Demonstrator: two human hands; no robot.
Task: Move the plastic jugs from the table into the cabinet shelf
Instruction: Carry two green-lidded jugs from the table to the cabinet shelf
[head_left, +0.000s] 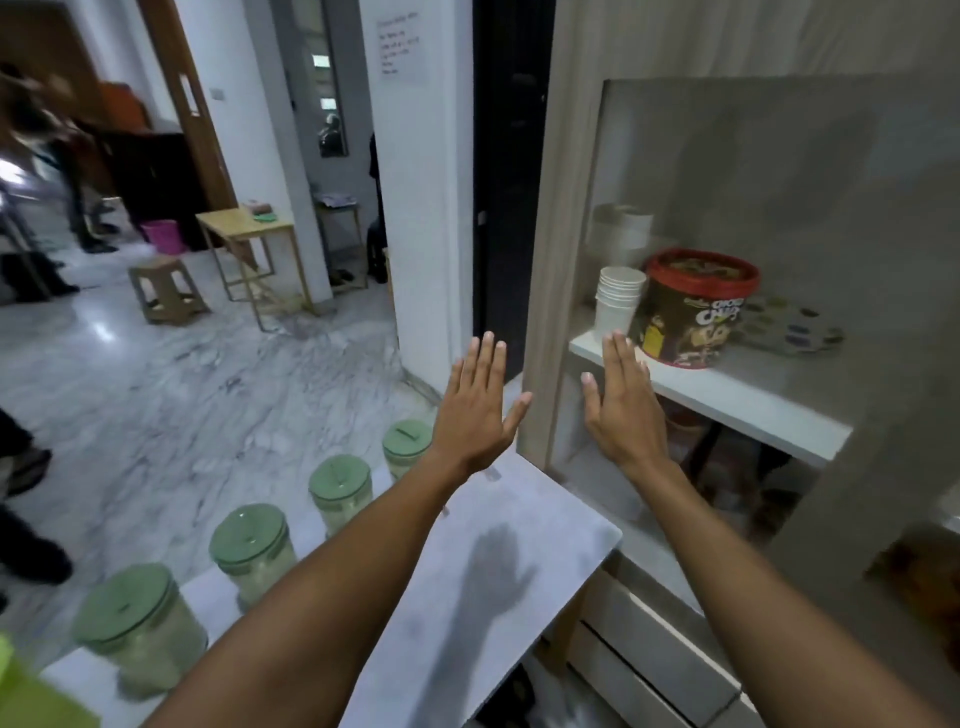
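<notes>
Several clear plastic jugs with green lids stand in a row along the left edge of the white table (519, 525): the nearest jug (140, 623), a second jug (252, 551), a third jug (340, 493) and the farthest jug (408, 447). My left hand (480, 402) is held flat and empty above the table's far end, beside the farthest jug. My right hand (621, 402) is flat and empty in front of the cabinet's white shelf (727, 402), behind a glass door (779, 208).
On the shelf stand a stack of white paper cups (618, 301), a red-lidded chocolate tub (693, 312) and a flat patterned item (789, 327). White drawers (649, 649) sit below the cabinet. A stool (163, 288) and wooden table (249, 234) stand across the marble floor, with people at left.
</notes>
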